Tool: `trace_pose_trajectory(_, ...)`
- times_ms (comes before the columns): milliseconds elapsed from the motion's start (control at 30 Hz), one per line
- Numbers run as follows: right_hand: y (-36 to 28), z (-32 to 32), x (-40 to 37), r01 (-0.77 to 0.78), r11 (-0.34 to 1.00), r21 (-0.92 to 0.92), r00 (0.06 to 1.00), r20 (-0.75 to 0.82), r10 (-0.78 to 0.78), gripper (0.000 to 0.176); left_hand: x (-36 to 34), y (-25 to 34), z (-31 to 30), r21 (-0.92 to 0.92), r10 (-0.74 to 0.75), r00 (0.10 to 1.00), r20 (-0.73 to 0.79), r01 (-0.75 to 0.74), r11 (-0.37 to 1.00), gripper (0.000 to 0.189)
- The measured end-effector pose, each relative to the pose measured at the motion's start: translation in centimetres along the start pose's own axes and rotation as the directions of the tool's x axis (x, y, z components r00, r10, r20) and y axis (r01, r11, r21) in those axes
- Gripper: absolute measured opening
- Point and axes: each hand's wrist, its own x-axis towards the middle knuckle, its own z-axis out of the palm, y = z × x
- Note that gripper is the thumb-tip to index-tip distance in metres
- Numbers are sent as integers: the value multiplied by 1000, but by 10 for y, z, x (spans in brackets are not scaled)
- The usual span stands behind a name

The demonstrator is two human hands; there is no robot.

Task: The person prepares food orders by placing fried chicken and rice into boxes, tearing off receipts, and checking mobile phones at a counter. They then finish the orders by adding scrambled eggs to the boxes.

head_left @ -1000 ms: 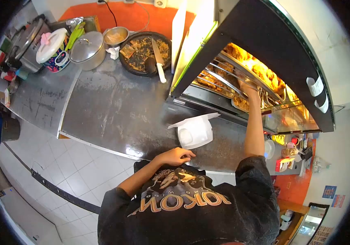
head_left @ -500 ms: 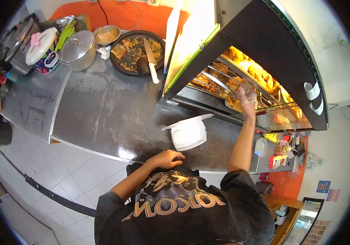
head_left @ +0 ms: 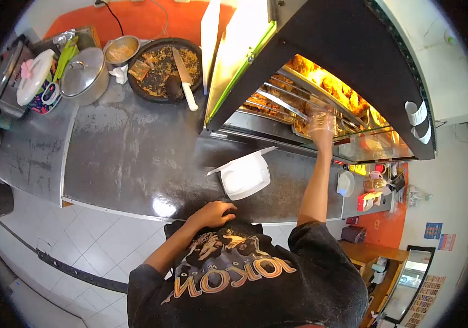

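My right hand [head_left: 321, 124], in a clear plastic glove, reaches into a lit food warmer [head_left: 332, 49]. Its fingers are bent down among browned, fried-looking pieces on a metal tray [head_left: 299, 127]; what they close on is hard to make out. A long shiny metal strip [head_left: 284, 104] lies just left of the fingers. My bare left hand [head_left: 216, 214] rests near the counter's front edge, thumb and fingers slightly apart, holding nothing visible. Between the hands and the warmer sits a white takeaway box [head_left: 245, 176], its lid folded back.
On the counter [head_left: 124, 147], at the back, a dark round board [head_left: 152, 90] carries a knife [head_left: 183, 76] and crumbs. Left of it stand a metal bowl [head_left: 121, 50], a lidded pot [head_left: 84, 76] and a patterned container [head_left: 40, 82]. A glass panel [head_left: 373, 145] edges the warmer's front.
My right hand has shifted slightly within the tray and its fingers look more closed. The view has turned a little, so the counter items appear further left. My left hand stays by the edge.
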Motion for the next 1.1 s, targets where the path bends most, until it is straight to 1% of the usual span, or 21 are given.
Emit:
trace_pose_trajectory(33,6,5,0,-3,1000,3,1000,10,3,42,0,0,0,-5,-9,1000,5,9,1000,36)
trace_pose_trajectory(100,2,-4,7,-96,942,321,995,2,101,42,0,5,-3,4,-39,999,21,39,999,36)
trace_pose_trajectory(133,-45,-59,15,-198,941,273,956,265,125,41,0,3,-1,3,-45,999,22,45,999,36)
trace_pose_trajectory(167,-58,-55,8,-199,940,278,956,264,124,41,2,0,2,9,-26,1000,-4,26,1000,36)
trace_pose_trajectory(200,-67,-50,1,3,947,321,992,117,-43,37,2,0,1,21,-6,1000,-26,6,1000,36)
trace_pose_trajectory(233,-69,-45,-3,204,921,332,979,-40,-202,34,4,0,0,33,-9,1000,-22,9,999,36)
trace_pose_trajectory(267,-65,-31,-6,189,923,336,982,-44,-185,34,4,2,0,42,-4,1000,-17,4,999,36)
trace_pose_trajectory(333,-51,4,-10,425,899,108,903,-115,-413,26,3,4,6,52,17,1000,-23,-15,999,35)
trace_pose_trajectory(367,-53,5,-9,408,907,108,910,-122,-395,26,4,5,9,67,15,1000,-9,-15,998,35)
trace_pose_trajectory(433,-58,7,-7,218,914,341,973,-146,-178,24,4,6,12,124,35,999,15,-37,992,34)
trace_pose_trajectory(500,-54,15,-9,192,935,299,976,-160,-149,28,1,4,18,137,56,998,-6,-55,989,33)
trace_pose_trajectory(567,-54,7,-11,343,931,127,903,-317,-289,29,0,8,17,139,82,994,-67,-72,988,33)
trace_pose_trajectory(600,-52,7,-13,294,920,260,939,-258,-228,29,-2,13,13,132,87,993,-81,-76,988,32)
trace_pose_trajectory(767,-57,-1,-15,229,934,275,944,-295,-145,26,5,4,16,123,65,996,-66,-56,991,34)
trace_pose_trajectory(833,-54,0,-20,262,931,255,937,-298,-183,32,9,3,17,66,62,995,-73,-57,996,35)
trace_pose_trajectory(867,-53,-1,-20,275,915,294,939,-285,-190,37,11,7,15,74,47,997,-55,-43,996,36)
trace_pose_trajectory(900,-49,-5,-19,255,921,294,942,-289,-168,37,14,11,15,88,47,998,-36,-44,995,36)
trace_pose_trajectory(967,-42,-23,-19,179,863,472,984,-102,-148,40,16,15,16,193,17,998,-54,-6,981,35)
trace_pose_trajectory(1000,-38,-37,-18,90,823,561,995,-21,-95,38,17,16,16,201,15,999,-42,-6,980,35)
trace_pose_trajectory(1033,-34,-42,-15,83,823,561,996,-21,-86,38,19,16,17,204,0,999,-32,7,979,35)
trace_pose_trajectory(1100,-26,-43,-8,41,954,299,996,-86,-16,38,18,16,22,206,-40,999,-18,43,978,34)
